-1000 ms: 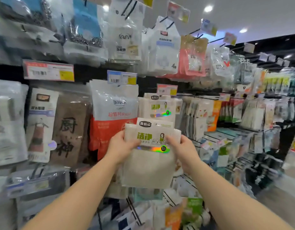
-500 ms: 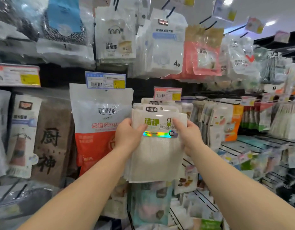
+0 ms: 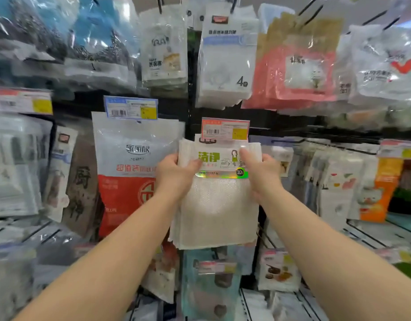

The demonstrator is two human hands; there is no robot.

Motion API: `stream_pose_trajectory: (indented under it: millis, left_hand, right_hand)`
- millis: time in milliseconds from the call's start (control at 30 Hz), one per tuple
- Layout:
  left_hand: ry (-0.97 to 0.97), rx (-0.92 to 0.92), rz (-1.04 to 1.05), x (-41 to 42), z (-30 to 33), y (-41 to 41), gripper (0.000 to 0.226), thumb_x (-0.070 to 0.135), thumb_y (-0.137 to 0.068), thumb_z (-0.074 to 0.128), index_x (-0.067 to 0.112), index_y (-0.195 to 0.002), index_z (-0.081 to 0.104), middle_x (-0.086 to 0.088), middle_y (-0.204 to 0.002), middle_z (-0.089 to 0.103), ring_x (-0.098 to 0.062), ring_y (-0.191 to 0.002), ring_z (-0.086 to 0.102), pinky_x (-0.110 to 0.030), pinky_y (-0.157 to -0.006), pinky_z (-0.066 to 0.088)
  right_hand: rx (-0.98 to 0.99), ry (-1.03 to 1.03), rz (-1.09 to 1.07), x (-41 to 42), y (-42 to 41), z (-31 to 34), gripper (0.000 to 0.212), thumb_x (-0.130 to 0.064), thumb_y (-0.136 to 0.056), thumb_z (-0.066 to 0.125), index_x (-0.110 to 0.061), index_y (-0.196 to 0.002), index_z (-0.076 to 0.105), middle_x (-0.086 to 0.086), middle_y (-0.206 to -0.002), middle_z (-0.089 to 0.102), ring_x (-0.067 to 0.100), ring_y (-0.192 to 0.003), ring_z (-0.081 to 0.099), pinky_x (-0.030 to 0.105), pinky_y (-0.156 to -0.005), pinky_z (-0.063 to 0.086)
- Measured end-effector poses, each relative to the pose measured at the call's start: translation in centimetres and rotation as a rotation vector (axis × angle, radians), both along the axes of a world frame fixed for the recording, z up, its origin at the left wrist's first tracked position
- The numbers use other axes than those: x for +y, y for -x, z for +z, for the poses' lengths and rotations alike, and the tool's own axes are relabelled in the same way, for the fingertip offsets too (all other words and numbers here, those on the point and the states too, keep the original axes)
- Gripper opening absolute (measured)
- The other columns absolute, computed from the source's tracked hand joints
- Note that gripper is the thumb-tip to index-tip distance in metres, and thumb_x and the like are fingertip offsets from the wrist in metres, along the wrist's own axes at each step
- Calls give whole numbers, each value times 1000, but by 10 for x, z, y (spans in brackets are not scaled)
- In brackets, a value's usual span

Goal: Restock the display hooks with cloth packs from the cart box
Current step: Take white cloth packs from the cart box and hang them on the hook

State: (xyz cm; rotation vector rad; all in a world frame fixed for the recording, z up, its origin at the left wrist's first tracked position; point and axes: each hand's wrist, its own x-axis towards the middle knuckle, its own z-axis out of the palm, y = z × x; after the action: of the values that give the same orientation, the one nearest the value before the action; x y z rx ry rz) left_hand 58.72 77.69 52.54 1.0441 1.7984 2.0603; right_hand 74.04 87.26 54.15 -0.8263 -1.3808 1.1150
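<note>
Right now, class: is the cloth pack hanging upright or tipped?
Upright. The cloth pack hangs straight below the red price tag, gripped at its top by the left hand and right hand.

- Left hand (image 3: 174,176): arm extended forward, thumb in front, fingers curled round the pack's (image 3: 217,205) left edge.
- Right hand (image 3: 261,172): arm extended, thumb forward, gripping the right edge.

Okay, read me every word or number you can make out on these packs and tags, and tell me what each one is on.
"10" on the holographic strip of the cloth pack both hands hold.
"4" on the white pack hanging above.
"厨神" on the brown pack at left.
Green characters on the held pack, the red-and-white bag's brand and the price tags: too blurred to read.
</note>
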Motion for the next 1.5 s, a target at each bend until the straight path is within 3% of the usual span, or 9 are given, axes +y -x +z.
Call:
stream_pose_trajectory:
  millis: [133,367,467,567,667,767,967,1200,1500]
  left_hand:
    - [-14,-24,58,6,-1,-4,19,28,-76,79,32,-74,61,13,-77,69,-12,-76,69,-33,-66,57]
    - [48,161,233,11,-16,-16,31,31,-76,77,31,-92,51,18,-82,57,-10,-79,59,-25,-64,46]
    - [139,267,303,8,-25,-19,53,38,-73,78,23,-117,53,4,-112,60,-17,-103,58,-39,-87,51]
    - [206,442,455,-6,-36,-23,76,44,-73,75,24,-136,37,-1,-135,46,-22,-124,43,-41,-102,37]
    - [224,645,542,-33,-48,-19,72,44,-79,69,21,-139,36,-4,-139,44,-25,-128,37,-38,-107,29]
    - [318,715,590,-79,-62,5,65,44,-82,63,17,-138,41,-6,-139,44,-26,-128,36,-40,-109,27]
    - [801,689,617,-219,-97,90,68,57,-86,50,22,-143,34,-7,-148,34,-28,-135,27,-42,-110,21]
    - [1072,624,716,-437,-136,182,64,61,-83,47,21,-133,43,-7,-136,47,-31,-127,40,-44,-104,34]
    - [1318,366,878,-656,-172,260,71,64,-85,45,20,-141,38,-5,-145,40,-29,-133,35,-46,-105,33]
  right_hand:
    - [-29,31,19,7,2,-4,22,-42,-82,69,-22,-89,63,-4,-88,71,14,-81,68,28,-61,52]
    - [-144,-131,-60,10,1,-21,25,-38,-84,68,-26,-105,60,-10,-95,64,15,-92,61,27,-69,46]
    - [-220,-210,-226,6,-3,-31,52,-40,-79,72,-22,-122,50,-2,-115,55,17,-103,54,35,-85,48]
    - [-293,-517,-418,-12,-1,-36,47,-35,-80,70,-19,-119,50,1,-115,52,19,-107,48,36,-94,40]
    - [-379,-739,-268,-47,16,-45,36,-31,-81,67,-19,-113,55,1,-108,57,20,-103,49,31,-89,36]
    - [-503,-823,-22,-88,49,-60,38,-28,-81,68,-15,-115,60,5,-111,62,28,-108,53,40,-95,39]
    - [-830,-890,371,-195,148,-96,64,-43,-92,53,-13,-146,36,6,-150,41,26,-142,30,38,-115,24]
    - [-955,-902,619,-390,279,-137,64,-48,-90,52,-17,-143,35,8,-143,45,27,-135,37,42,-108,32]
    - [-1010,-1013,908,-585,395,-179,69,-55,-91,47,-14,-145,34,6,-141,48,27,-131,42,46,-105,39]
